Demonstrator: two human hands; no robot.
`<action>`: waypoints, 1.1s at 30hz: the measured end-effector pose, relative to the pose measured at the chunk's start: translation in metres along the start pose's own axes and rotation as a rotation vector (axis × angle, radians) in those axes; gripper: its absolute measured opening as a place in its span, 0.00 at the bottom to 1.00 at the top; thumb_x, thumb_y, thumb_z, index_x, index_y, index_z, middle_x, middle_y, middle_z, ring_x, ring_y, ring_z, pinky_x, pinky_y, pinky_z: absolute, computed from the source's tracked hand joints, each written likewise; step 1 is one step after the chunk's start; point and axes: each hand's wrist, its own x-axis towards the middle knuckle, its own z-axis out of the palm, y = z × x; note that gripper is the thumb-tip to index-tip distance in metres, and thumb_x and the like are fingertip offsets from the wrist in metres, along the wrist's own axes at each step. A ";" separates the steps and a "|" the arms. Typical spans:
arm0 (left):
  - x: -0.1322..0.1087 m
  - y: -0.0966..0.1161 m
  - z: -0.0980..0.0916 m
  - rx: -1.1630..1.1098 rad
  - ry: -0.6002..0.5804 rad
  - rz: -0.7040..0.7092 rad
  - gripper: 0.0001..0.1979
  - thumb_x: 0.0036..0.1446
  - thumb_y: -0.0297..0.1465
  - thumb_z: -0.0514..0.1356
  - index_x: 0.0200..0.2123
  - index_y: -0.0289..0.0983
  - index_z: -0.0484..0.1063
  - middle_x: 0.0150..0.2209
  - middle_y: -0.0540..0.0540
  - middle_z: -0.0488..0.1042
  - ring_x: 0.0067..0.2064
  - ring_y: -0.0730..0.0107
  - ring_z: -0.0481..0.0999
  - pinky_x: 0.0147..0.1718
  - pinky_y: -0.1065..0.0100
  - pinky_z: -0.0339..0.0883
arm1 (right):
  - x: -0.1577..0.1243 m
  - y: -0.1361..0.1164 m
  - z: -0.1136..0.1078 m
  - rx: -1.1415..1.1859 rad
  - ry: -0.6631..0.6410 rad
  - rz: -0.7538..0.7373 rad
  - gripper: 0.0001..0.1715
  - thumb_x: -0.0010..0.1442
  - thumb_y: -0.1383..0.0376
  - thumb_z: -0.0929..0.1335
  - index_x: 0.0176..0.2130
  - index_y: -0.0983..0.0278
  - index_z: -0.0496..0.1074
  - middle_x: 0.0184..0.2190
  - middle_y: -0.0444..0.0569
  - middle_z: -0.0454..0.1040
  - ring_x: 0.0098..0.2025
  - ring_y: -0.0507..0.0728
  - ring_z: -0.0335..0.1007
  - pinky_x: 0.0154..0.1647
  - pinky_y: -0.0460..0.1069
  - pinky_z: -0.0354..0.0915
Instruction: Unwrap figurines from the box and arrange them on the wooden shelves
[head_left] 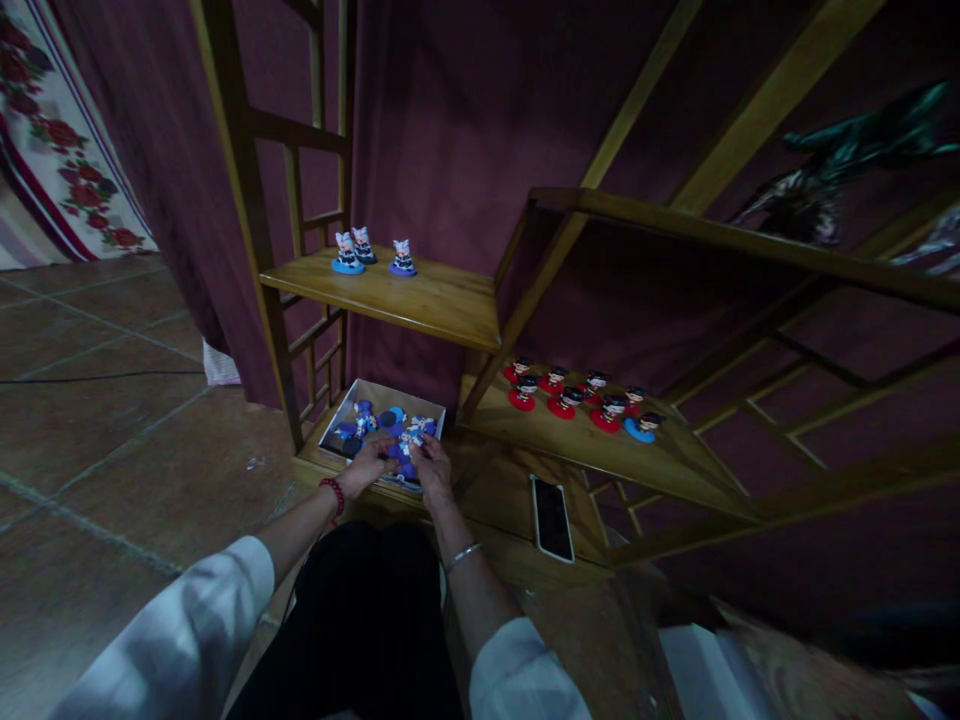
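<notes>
A shallow white cardboard box (pixel 345 417) on the low shelf holds several blue, white and purple figurines. Over its near side, both hands meet around one small figurine (pixel 405 446) with blue, white and purple parts. My left hand (pixel 370 464), with a red bead bracelet at the wrist, has its fingers closed on the left of it. My right hand (pixel 433 466), with a silver bangle on its arm, pinches it from the right. The fingers partly cover the figurine, so its exact shape is hard to make out.
Three white-and-black figurines (pixel 403 258) stand on the upper wooden shelf (pixel 442 300). Several red-based figurines (pixel 570 402) and one blue-based figurine (pixel 643 428) are on the right shelf. A phone (pixel 552 518) lies on the low ledge. Wooden posts (pixel 244 200) frame the left side.
</notes>
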 end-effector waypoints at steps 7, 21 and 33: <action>-0.008 0.006 0.002 -0.091 0.009 -0.005 0.21 0.38 0.25 0.67 0.40 0.31 0.70 0.27 0.49 0.72 0.28 0.74 0.72 0.32 0.69 0.66 | -0.006 -0.009 0.000 -0.021 0.005 -0.024 0.21 0.38 0.60 0.71 0.36 0.63 0.71 0.31 0.45 0.76 0.33 0.54 0.72 0.35 0.47 0.67; -0.028 0.017 0.003 -0.245 -0.061 0.014 0.25 0.39 0.26 0.68 0.44 0.32 0.69 0.31 0.48 0.72 0.33 0.73 0.72 0.37 0.68 0.65 | -0.018 -0.028 0.003 -0.024 -0.050 -0.085 0.21 0.41 0.60 0.70 0.37 0.62 0.71 0.33 0.45 0.77 0.35 0.55 0.72 0.39 0.49 0.68; -0.040 0.027 0.007 -0.326 -0.094 0.033 0.27 0.38 0.24 0.68 0.45 0.31 0.68 0.32 0.47 0.74 0.33 0.73 0.74 0.36 0.70 0.65 | -0.023 -0.041 0.000 -0.067 -0.120 -0.105 0.22 0.42 0.59 0.70 0.39 0.61 0.70 0.29 0.43 0.76 0.31 0.54 0.72 0.33 0.47 0.67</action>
